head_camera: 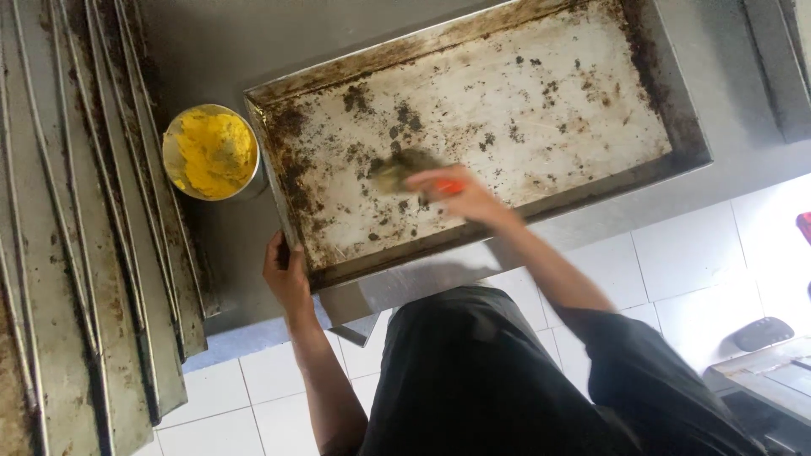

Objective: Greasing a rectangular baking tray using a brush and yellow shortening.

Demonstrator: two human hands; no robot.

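A large, stained metal baking tray (541, 101) lies on a grey counter. My left hand (285, 274) grips its near left corner. My right hand (460, 192) is over the tray's middle, closed around an orange-handled brush (404, 173) whose dark bristles press on the tray's floor; the hand and brush are blurred by motion. A round metal tin (211, 153) of yellow paste stands on the counter just left of the tray.
A stack of several dirty baking trays (76, 253) leans along the left side. The counter (743, 143) ends at a white tiled floor (701, 262). A dark object (760, 333) and a metal unit (764, 380) sit at the lower right.
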